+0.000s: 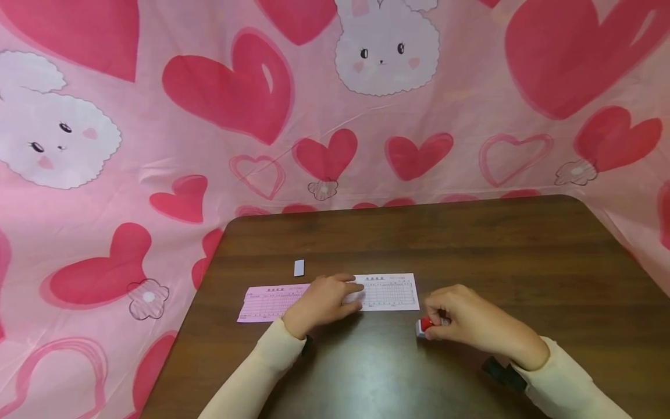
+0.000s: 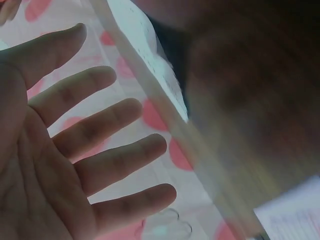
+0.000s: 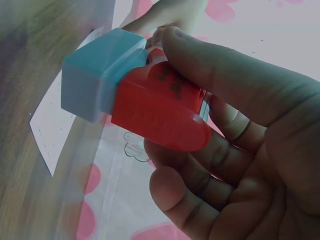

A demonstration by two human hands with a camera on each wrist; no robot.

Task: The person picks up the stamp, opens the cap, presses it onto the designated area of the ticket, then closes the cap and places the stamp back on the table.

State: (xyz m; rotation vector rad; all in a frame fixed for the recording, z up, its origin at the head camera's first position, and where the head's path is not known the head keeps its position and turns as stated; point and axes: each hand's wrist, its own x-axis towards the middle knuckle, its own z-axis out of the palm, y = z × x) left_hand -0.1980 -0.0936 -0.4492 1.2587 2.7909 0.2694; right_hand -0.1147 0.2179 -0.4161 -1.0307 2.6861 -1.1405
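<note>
My right hand [image 1: 468, 320] pinches a self-inking stamp [image 3: 160, 112] between thumb and fingers. The stamp has a red handle and a pale blue-grey block at its end; in the head view it is just right of and below a white printed form [image 1: 389, 292]. Over the form's left part lies my left hand [image 1: 325, 299], fingers spread and fairly straight, hiding that part. In the left wrist view the palm [image 2: 45, 185] and fingers show with nothing held. A pink printed form [image 1: 262, 304] lies to the left, partly behind the left hand.
A small white rectangular piece [image 1: 299, 267] lies behind the pink form. The dark wooden table [image 1: 471, 244] has rounded back corners. Beyond it hangs a pink cloth [image 1: 209, 139] with hearts and rabbit faces. Dark wrist bands show near both cuffs.
</note>
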